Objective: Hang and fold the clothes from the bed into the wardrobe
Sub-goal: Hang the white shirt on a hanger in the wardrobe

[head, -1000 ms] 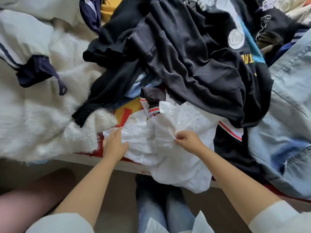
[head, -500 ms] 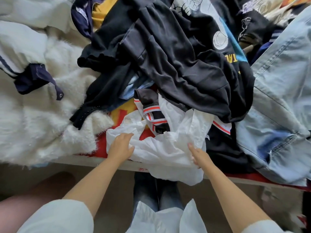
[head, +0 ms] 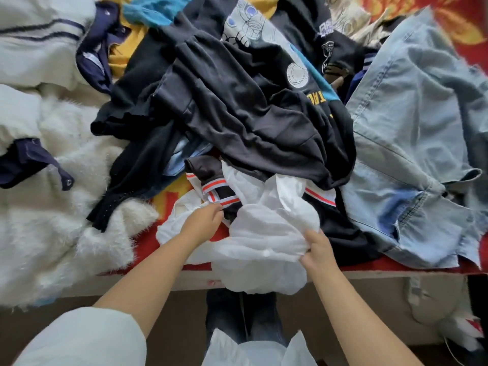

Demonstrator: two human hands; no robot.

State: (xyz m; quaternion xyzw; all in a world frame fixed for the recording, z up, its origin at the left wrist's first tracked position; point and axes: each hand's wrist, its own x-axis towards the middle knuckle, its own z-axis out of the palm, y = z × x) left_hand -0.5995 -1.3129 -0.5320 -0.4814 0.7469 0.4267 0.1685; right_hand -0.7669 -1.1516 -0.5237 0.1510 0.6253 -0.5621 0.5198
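Leftmost, a white fluffy coat [head: 66, 228] covers the bed [head: 369, 276]. Your left hand [head: 203, 220] pinches the white shirt [head: 264, 233] beside a black garment's red-and-white striped trim [head: 221, 200]. That crumpled shirt lies across the bed's near edge, long axis left to right. Your right hand [head: 318, 250] curls its fingers around the shirt's right side. Farther right lies a denim garment [head: 412, 128]; the yellow lettering on a black top [head: 237, 107] is unreadable.

White sleeves [head: 87, 336] pushed up bare forearms, blue jeans [head: 245, 313] below.
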